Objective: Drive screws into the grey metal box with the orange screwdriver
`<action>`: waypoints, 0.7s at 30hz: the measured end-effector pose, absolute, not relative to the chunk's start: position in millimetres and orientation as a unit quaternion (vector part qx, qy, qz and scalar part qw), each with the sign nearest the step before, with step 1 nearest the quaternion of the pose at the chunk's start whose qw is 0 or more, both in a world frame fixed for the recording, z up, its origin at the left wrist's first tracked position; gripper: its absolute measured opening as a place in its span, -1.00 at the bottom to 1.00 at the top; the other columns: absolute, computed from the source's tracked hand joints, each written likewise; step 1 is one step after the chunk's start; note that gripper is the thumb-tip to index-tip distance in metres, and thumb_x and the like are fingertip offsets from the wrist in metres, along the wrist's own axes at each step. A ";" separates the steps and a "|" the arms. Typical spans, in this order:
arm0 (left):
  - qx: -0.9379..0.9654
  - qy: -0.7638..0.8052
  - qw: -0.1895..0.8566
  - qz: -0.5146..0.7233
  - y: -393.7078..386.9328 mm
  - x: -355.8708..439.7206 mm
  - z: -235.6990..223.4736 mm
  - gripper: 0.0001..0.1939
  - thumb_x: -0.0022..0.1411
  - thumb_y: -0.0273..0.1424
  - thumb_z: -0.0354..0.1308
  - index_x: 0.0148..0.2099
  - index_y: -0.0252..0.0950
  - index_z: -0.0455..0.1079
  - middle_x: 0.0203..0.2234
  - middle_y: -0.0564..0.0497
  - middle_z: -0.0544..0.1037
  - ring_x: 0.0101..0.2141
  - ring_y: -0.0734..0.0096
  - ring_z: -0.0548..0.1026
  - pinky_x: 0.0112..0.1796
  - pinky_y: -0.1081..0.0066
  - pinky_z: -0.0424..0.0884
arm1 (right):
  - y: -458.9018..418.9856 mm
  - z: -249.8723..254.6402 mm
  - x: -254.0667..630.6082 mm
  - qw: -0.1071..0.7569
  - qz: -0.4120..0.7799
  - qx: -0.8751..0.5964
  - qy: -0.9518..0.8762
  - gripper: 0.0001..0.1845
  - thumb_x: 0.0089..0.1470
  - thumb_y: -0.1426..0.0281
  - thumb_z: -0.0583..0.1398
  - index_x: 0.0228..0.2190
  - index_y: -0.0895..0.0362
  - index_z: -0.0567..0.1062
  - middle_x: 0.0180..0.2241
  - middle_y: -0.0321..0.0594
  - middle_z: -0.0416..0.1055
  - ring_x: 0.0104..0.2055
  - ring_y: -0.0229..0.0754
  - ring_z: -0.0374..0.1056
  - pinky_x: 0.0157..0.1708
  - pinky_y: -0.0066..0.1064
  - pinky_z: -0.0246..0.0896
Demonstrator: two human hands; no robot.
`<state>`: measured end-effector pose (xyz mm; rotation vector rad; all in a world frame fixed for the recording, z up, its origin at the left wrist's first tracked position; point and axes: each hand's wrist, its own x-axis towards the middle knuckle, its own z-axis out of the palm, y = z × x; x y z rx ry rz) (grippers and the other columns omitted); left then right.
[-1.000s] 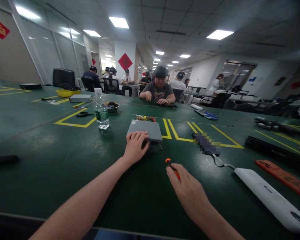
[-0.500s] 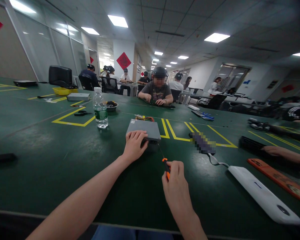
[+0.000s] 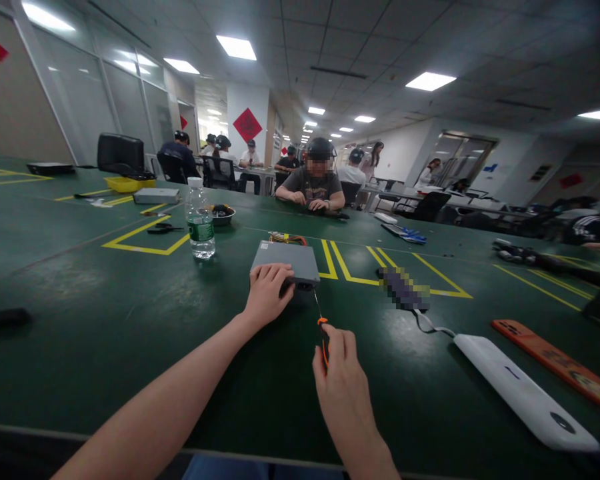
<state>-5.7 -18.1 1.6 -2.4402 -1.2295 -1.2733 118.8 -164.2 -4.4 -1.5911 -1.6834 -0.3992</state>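
A grey metal box [image 3: 287, 261] lies flat on the green table [image 3: 95, 313], with coloured wires [image 3: 286, 238] showing at its far end. My left hand [image 3: 267, 291] rests on the box's near corner, fingers curled over the edge. My right hand [image 3: 344, 383] is closed round a screwdriver [image 3: 322, 328] with an orange and black handle. Its thin shaft points at the box's near right corner.
A water bottle [image 3: 201, 219] stands left of the box, with a small dark bowl [image 3: 223, 213] behind it. A white power strip [image 3: 523, 390] and an orange strip [image 3: 555, 361] lie at right. Yellow tape lines mark the table. A person sits across the table; others work farther back.
My right hand with the screwdriver has moved left and toward the box, its shaft now reaching the box's near corner. My left hand has stayed on the box.
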 end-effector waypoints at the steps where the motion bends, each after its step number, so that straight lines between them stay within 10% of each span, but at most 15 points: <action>1: -0.808 -0.406 0.064 -0.422 -18.1 -5.6 1.6 -0.83 0.16 -0.40 0.07 -0.15 -0.18 0.31 -0.08 0.00 0.46 -0.05 0.23 0.32 -0.05 0.17 0.08 | -164.4 -6.3 117.2 0.388 -0.151 -0.622 -0.663 -0.66 0.24 0.35 -0.19 -0.17 0.22 0.29 -0.27 0.02 0.25 -0.47 -0.16 0.39 -0.69 -0.43 0.30; 9: -0.807 -0.411 0.068 -0.418 -17.1 -5.1 1.2 -0.83 0.16 -0.39 0.07 -0.15 -0.18 0.30 -0.07 0.04 0.46 -0.04 0.25 0.32 -0.04 0.19 0.08 | -170.2 0.0 128.7 0.325 -0.244 -0.591 -0.697 -0.69 0.25 0.44 -0.14 -0.11 0.23 0.31 -0.21 0.00 0.36 -0.24 -0.11 0.41 -0.35 -0.34 0.40; 14: -0.805 -0.411 0.069 -0.423 -17.4 -5.0 1.5 -0.82 0.16 -0.40 0.08 -0.15 -0.17 0.30 -0.08 0.04 0.46 -0.05 0.25 0.33 -0.05 0.18 0.08 | -167.7 1.6 134.1 0.304 -0.257 -0.621 -0.675 -0.66 0.26 0.33 -0.13 -0.17 0.20 0.35 -0.45 -0.17 0.35 -0.54 -0.21 0.36 -0.59 -0.40 0.32; 21: -0.805 -0.409 0.071 -0.424 -17.5 -5.5 0.7 -0.83 0.16 -0.40 0.08 -0.15 -0.17 0.30 -0.08 0.04 0.46 -0.04 0.24 0.32 -0.05 0.18 0.08 | -165.9 -6.8 126.3 0.317 -0.249 -0.589 -0.700 -0.63 0.23 0.45 -0.21 -0.22 0.28 0.33 -0.26 0.06 0.32 -0.49 -0.24 0.38 -0.64 -0.49 0.29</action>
